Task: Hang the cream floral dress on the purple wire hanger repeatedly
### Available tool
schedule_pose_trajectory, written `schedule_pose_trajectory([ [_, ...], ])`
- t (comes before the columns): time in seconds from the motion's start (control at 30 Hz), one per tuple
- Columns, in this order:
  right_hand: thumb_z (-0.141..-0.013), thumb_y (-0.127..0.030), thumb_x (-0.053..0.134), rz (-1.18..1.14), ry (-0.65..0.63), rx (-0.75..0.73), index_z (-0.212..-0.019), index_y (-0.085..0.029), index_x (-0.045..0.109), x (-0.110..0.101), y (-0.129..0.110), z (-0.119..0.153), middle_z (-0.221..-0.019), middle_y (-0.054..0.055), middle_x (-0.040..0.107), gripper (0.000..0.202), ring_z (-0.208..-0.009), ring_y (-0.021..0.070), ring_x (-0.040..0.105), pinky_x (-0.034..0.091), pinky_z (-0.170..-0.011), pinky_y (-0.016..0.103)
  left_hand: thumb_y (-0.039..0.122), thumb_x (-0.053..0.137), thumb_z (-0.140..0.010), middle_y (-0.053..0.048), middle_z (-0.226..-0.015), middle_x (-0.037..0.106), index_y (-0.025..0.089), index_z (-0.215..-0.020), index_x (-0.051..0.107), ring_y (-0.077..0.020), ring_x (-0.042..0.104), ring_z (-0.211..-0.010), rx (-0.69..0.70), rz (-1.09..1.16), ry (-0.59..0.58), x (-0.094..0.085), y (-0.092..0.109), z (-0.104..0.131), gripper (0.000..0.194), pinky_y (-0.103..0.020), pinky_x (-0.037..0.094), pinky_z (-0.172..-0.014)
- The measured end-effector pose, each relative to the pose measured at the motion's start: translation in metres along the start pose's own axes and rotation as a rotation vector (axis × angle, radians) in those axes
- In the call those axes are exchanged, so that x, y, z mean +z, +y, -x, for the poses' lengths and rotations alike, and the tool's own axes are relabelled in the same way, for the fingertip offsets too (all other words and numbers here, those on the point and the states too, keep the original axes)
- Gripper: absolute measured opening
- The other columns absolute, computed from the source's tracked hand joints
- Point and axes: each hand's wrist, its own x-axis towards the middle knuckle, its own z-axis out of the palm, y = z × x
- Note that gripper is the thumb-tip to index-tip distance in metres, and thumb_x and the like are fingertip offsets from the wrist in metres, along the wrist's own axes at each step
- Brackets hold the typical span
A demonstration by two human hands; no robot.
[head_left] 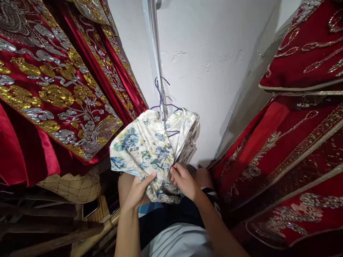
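A cream floral shirt with blue and yellow flowers hangs on a thin purple hanger in front of me. The hanger's hook is up by a narrow metal strip on the wall. Under the lower part of the shirt is my left hand, its thumb laid over the cloth and its other fingers hidden behind. My right hand pinches the edge of the front opening between thumb and fingers. A shiny pale inner side shows at the neck.
Red costumes with gold and silver sequins hang on the left, and more red embroidered cloth on the right. A white wall stands ahead. At lower left a phone lies on a wooden surface.
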Motion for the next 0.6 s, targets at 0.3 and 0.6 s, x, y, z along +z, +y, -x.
schedule_pose_trajectory([
  [0.3, -0.094, -0.039, 0.048, -0.063, 0.145, -0.088, -0.084, -0.025, 0.050, 0.026, 0.004, -0.033, -0.075, 0.000, 0.057, 0.017, -0.064, 0.0177, 0.054, 0.039, -0.060, 0.029, 0.050, 0.081, -0.067, -0.010, -0.128, 0.068, 0.025, -0.130, 0.062, -0.0338, 0.059, -0.127, -0.012, 0.080, 0.058, 0.014, -0.002, 0.001, 0.070, -0.047, 0.044, -0.113],
  [0.6, -0.090, -0.041, 0.055, -0.242, 0.080, 0.008, -0.067, -0.020, 0.056, 0.012, 0.002, -0.015, -0.055, -0.002, 0.056, 0.031, -0.044, 0.0100, 0.041, 0.034, -0.049, 0.025, 0.041, 0.066, -0.087, -0.013, -0.135, 0.058, 0.022, -0.129, 0.057, -0.0298, 0.056, -0.126, 0.464, -0.425, 0.681, -0.023, -0.017, -0.008, 0.047, -0.045, 0.045, -0.108],
])
